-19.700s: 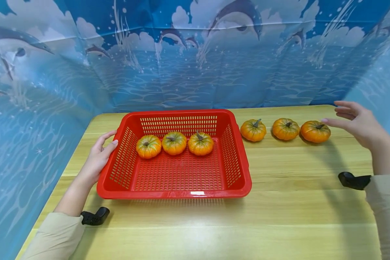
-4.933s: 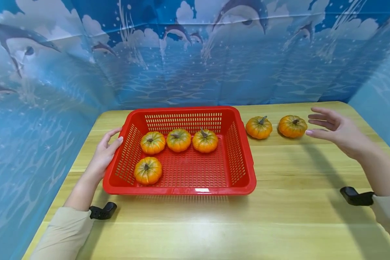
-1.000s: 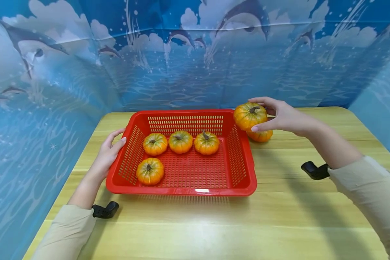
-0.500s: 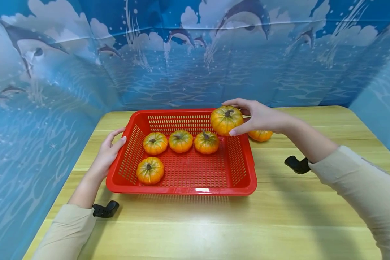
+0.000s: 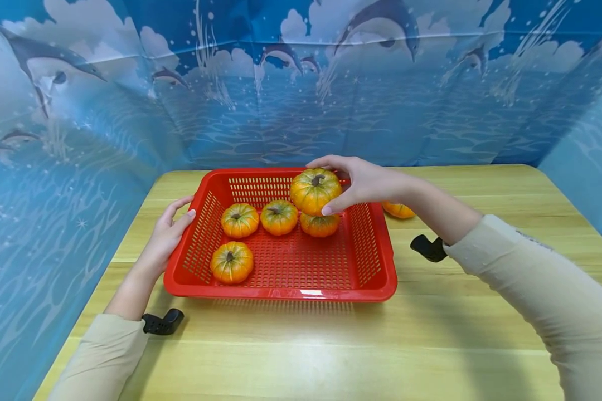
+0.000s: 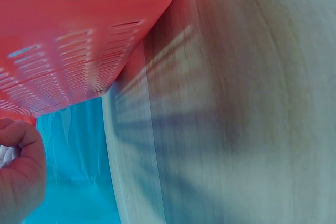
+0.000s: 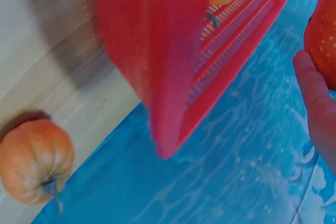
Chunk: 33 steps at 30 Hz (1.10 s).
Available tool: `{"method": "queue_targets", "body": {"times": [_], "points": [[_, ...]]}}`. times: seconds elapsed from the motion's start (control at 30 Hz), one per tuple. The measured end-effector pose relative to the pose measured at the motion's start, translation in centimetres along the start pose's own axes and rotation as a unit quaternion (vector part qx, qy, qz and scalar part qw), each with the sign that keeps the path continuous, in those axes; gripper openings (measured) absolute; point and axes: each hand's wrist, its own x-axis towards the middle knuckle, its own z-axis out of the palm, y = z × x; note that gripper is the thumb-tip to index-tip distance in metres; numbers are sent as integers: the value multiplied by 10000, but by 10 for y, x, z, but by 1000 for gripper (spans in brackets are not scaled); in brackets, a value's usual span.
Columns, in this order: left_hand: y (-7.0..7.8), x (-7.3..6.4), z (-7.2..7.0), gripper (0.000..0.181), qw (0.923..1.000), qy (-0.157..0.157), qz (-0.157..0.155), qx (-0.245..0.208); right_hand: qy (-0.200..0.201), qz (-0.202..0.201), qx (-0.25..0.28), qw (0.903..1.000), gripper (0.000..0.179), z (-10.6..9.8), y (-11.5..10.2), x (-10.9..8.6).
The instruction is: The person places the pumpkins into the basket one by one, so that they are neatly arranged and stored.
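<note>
In the head view my right hand holds a small orange pumpkin between thumb and fingers, up over the back of the red plastic basket. That pumpkin partly hides a basket pumpkin beneath it. Two more, a left pumpkin and a middle pumpkin, complete this back row. A front pumpkin sits alone in the near left corner. My left hand grips the basket's left rim, thumb on top. The left wrist view shows its curled fingers by the basket wall.
On the wooden table, just right of the basket, lies one loose pumpkin, mostly covered by the right forearm in the head view. A blue dolphin-print curtain stands behind the table and along its sides.
Earlier, the front pumpkin went into the basket. Over the last second my right hand has carried another pumpkin left from the basket's right rim to above the back row. The left hand stays put.
</note>
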Motion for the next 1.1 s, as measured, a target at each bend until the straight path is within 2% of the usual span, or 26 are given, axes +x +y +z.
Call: {"method": "queue_targets", "body": {"times": [0.43,1.1], "points": [[0,-2,0,57,9999,1,54,136,-350,-253,-120,9990,77,22,-8,26],[-1,1,-2,55,10000,-48,63,16,-725,-211,-467,9961,75,52,-7,60]]}}
